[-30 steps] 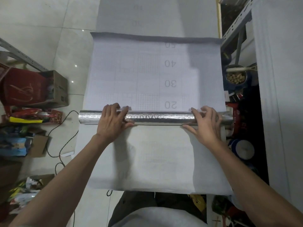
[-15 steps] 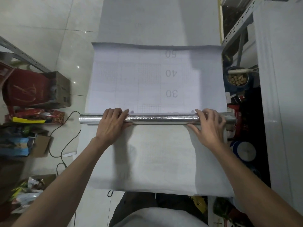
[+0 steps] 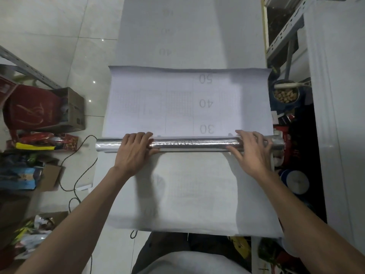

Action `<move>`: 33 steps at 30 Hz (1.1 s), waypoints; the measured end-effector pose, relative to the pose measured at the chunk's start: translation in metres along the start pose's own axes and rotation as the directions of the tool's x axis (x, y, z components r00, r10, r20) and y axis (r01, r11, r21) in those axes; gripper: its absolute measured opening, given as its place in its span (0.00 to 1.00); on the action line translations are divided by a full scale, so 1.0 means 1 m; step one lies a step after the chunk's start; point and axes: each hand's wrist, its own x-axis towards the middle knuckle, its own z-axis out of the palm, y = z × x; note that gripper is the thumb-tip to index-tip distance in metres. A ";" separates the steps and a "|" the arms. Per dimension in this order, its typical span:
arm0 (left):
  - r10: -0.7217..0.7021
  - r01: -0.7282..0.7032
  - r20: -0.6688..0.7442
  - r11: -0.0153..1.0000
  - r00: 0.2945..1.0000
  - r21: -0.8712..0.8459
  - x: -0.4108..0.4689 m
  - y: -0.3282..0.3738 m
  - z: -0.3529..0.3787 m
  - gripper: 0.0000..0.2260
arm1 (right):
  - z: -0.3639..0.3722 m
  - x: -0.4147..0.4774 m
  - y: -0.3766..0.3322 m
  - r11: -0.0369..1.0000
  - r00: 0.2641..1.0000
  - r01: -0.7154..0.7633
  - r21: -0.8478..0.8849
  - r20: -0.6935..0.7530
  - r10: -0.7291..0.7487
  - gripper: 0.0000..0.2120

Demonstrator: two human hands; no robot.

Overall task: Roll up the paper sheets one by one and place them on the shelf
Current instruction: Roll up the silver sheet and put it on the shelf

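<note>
Both hands (image 3: 136, 153) (image 3: 251, 153) on silver roll (image 3: 193, 144), sheet's far edge (image 3: 189, 69) free.

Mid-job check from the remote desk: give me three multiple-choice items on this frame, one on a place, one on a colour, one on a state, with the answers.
1. Where is the cardboard box?
A. left of the sheet
B. on the shelf
C. on the roll

2. What colour is the roll's outer face?
A. red
B. silver
C. green

3. How far is the top sheet rolled?
A. fully rolled
B. not begun
C. partly, with flat paper still beyond the roll

Answers:
1 A, it sits on the floor at the left.
2 B, the foil face shines between the left hand and right hand.
3 C, numbers 30 to 50 still lie flat.
</note>
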 end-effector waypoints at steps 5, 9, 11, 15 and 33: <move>0.017 -0.017 -0.043 1.000 0.999 -0.019 -0.001 0.002 0.002 0.28 | 0.006 -0.005 -0.004 0.999 0.998 0.050 0.019 -0.032 -0.049 0.31; -0.020 0.020 0.010 1.000 1.000 0.015 0.000 0.005 -0.002 0.34 | 0.005 -0.005 -0.005 1.000 0.999 0.013 -0.003 -0.038 -0.013 0.38; -0.009 0.010 0.032 1.000 0.999 -0.015 0.002 0.003 -0.006 0.32 | 0.003 -0.003 -0.004 1.000 1.000 -0.008 0.010 -0.028 0.008 0.35; 0.051 -0.050 0.027 0.999 0.998 -0.020 0.000 0.004 -0.004 0.29 | 0.005 -0.004 -0.004 1.000 1.000 0.008 0.007 0.012 -0.008 0.29; 0.021 -0.021 0.023 1.000 1.000 -0.002 0.001 0.014 -0.010 0.27 | 0.005 0.001 -0.010 0.999 1.000 -0.003 -0.048 0.025 0.004 0.38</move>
